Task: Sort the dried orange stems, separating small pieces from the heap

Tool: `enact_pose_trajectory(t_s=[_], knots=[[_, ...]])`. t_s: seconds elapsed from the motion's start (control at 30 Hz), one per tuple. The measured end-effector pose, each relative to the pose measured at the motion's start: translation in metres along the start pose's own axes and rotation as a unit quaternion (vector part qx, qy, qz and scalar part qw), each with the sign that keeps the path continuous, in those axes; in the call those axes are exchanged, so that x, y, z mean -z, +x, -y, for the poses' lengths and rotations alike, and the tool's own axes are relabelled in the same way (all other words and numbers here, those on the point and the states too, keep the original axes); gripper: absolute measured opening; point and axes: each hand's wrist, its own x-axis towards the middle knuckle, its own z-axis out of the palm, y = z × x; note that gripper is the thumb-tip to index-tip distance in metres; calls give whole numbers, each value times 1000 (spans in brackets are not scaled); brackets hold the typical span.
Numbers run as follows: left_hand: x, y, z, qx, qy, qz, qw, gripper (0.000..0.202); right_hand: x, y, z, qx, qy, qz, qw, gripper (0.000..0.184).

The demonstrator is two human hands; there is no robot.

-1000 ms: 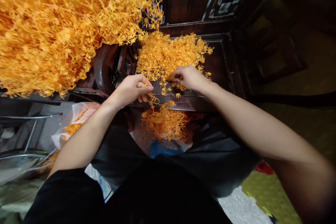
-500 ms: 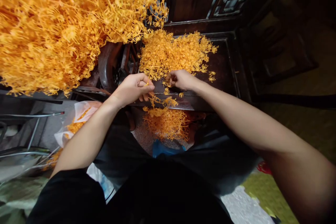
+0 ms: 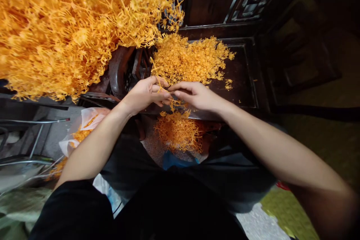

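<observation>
My left hand (image 3: pixel 149 95) is closed on a thin orange plastic flower sprig (image 3: pixel 159 82), whose stem passes between thumb and fingers. Its branched end (image 3: pixel 177 102) hangs below the fingertips. My right hand (image 3: pixel 194 95) has its thumb and fingers pinched together at the left fingertips, against the sprig; what exactly lies between them is hidden. Just beyond both hands, a heap of small orange florets (image 3: pixel 191 58) lies on the dark wooden seat (image 3: pixel 242 78).
A much larger pile of orange sprigs (image 3: pixel 62 33) fills the upper left. Below the seat edge, between my knees, bare orange stems (image 3: pixel 180 133) lie over a blue bag (image 3: pixel 176 159). A white plastic bag (image 3: pixel 91 120) with orange pieces stands at left.
My right hand has come from the edge of the floret heap leftward to meet my left hand at the sprig. The left hand keeps its hold and has shifted slightly right.
</observation>
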Motion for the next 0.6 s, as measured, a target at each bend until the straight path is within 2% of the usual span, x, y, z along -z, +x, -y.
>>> enact_pose_trajectory(t_s=[0.07, 0.2, 0.37, 0.43, 0.53, 0.57, 0.6], knots=[[-3, 3, 1, -31, -37, -19, 999, 48, -5, -8, 10, -11, 31, 15, 999, 27], [-12, 9, 0, -110, -80, -53, 989, 61, -5, -18, 16, -63, 117, 0, 991, 29], [-29, 21, 6, -157, -33, -65, 985, 52, -9, -23, 11, -115, 247, -24, 962, 31], [-34, 29, 11, -158, 11, -78, 984, 46, -11, -21, 4, -143, 267, -47, 952, 31], [-34, 37, 18, -129, 153, -99, 975, 35, -6, -18, -11, -161, 193, -106, 962, 26], [-32, 38, 20, -105, 218, -89, 966, 30, -3, -18, -16, -156, 157, -126, 967, 26], [-30, 38, 24, -71, 283, -55, 955, 26, 0, -18, -20, -147, 124, -143, 971, 27]])
